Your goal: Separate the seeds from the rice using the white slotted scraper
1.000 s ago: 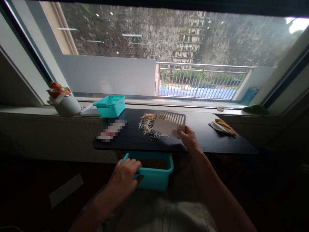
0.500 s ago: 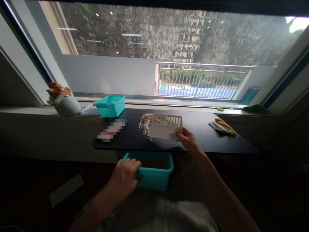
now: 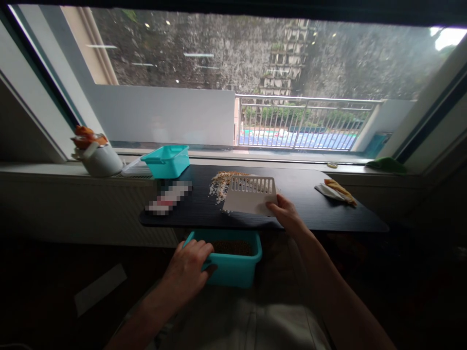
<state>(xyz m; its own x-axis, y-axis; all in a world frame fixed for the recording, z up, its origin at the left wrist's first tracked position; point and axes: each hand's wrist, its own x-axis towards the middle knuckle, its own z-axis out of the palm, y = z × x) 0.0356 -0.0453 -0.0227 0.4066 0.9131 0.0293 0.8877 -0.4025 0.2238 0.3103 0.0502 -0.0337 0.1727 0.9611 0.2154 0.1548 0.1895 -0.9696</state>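
Note:
My right hand (image 3: 286,210) grips the right edge of a white slotted scoop (image 3: 248,201), a flat plastic piece with a row of slots along its far side. It is over the dark tabletop (image 3: 302,194), covering part of a spread of brown and white grains (image 3: 221,183). Below the table's front edge, my left hand (image 3: 193,257) is wrapped over the left rim of a turquoise tub (image 3: 233,270). Brown granules (image 3: 231,247) lie inside that tub. The fingers' undersides are hidden.
A second turquoise tub (image 3: 170,163) stands at the table's back left, near a blurred-out packet (image 3: 170,198). A yellow-and-white folded cloth or wrapper (image 3: 335,191) lies on the right. On the windowsill are a white pot (image 3: 100,158) and a green cloth-like item (image 3: 386,165).
The slotted scoop has shifted slightly toward me and hides more of the near grains. My left hand stays on the tub.

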